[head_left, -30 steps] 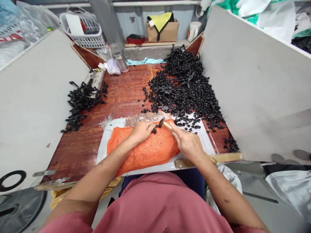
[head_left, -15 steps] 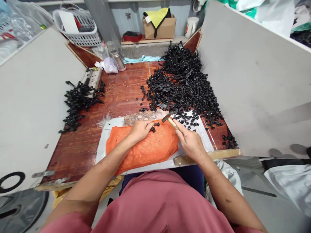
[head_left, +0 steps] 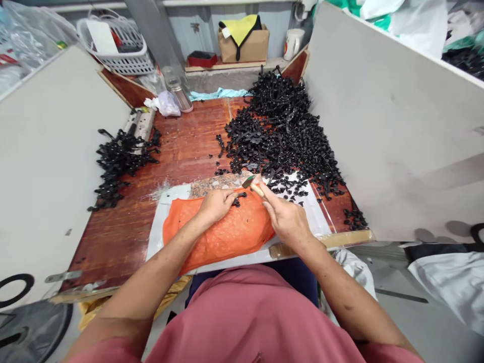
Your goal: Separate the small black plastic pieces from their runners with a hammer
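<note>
My left hand is closed, thumb and fingers pinching a small black moulded piece with knobbed ends. It holds the piece over an orange cloth, near the cloth's far edge. My right hand wraps around the pale wooden handle of what looks like a small hammer. The hammer's dark head sits just above and beside the black piece; I cannot tell whether they touch. Under the cloth lie a white sheet and a speckled stone slab.
A large heap of black pieces covers the back right of the wooden table. A smaller heap lies at left. Grey panels wall both sides. Behind stand a bottle, a basket, a cardboard box and a mug.
My right hand has brought the hammer a little to the left, closer to the black piece. My left hand keeps its hold; the whole view has shifted slightly.
</note>
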